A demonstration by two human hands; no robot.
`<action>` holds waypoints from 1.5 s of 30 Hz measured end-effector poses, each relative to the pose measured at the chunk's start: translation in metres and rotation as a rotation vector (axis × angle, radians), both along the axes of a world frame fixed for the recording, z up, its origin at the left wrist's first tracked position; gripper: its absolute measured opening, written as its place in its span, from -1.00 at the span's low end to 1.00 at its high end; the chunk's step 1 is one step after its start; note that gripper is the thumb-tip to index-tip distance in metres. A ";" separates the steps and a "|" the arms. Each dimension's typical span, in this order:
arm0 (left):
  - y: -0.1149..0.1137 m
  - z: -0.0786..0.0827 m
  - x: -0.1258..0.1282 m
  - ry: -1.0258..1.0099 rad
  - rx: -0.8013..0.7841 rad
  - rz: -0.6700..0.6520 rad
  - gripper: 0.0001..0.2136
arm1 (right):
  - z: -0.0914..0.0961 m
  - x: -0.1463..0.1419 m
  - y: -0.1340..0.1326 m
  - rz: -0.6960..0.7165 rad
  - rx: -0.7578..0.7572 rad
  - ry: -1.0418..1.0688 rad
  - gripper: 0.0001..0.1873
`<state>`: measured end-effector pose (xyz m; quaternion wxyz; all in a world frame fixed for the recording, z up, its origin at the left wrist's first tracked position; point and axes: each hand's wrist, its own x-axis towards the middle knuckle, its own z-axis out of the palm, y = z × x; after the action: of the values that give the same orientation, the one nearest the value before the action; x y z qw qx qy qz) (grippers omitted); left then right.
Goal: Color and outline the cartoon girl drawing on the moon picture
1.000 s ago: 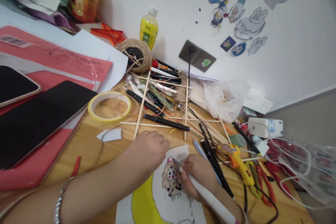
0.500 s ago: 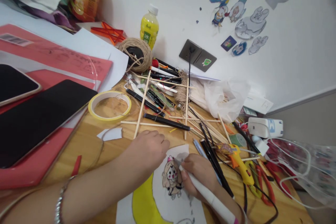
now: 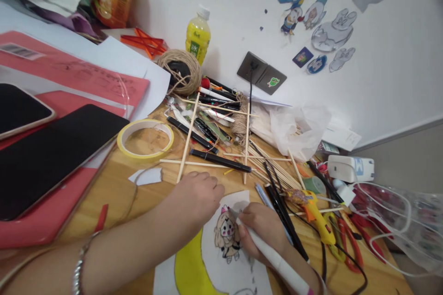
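My right hand (image 3: 261,230) grips a white marker (image 3: 277,258) with a pink end cap, its tip at the right side of a small drawn figure (image 3: 227,235) with a pink crown. The figure is on a sheet of white paper (image 3: 242,198), beside a large yellow crescent (image 3: 188,265). My left hand (image 3: 199,196) lies over the sheet's upper left edge, fingers loosely bent and holding nothing that I can see. The fingertips are partly hidden. A beaded bracelet circles the left wrist.
Thin wooden sticks (image 3: 188,138), markers (image 3: 221,160) and a roll of yellow tape (image 3: 122,147) lie beyond my hands. On the right are a yellow glue gun (image 3: 320,223) and red-handled pliers (image 3: 351,249). A black tablet (image 3: 69,147) is at left; bottles stand by the wall.
The view has shifted very slightly. Both hands and the marker stay in nearly the same place on the sheet.
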<state>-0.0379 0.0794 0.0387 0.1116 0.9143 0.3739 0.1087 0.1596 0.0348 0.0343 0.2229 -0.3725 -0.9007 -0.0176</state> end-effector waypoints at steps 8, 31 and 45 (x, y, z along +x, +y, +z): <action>0.001 0.002 0.000 0.041 -0.034 -0.008 -0.93 | 0.005 -0.002 -0.001 0.006 -0.004 -0.032 -0.55; 0.000 0.001 0.000 0.023 -0.036 -0.002 -0.90 | 0.002 -0.001 -0.002 0.001 0.033 0.024 -0.61; 0.000 -0.001 0.001 0.021 -0.027 0.000 -0.92 | 0.001 -0.001 0.000 0.042 0.015 0.123 -0.72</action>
<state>-0.0370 0.0793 0.0381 0.1203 0.9137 0.3767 0.0941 0.1588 0.0344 0.0358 0.2810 -0.3524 -0.8927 0.0030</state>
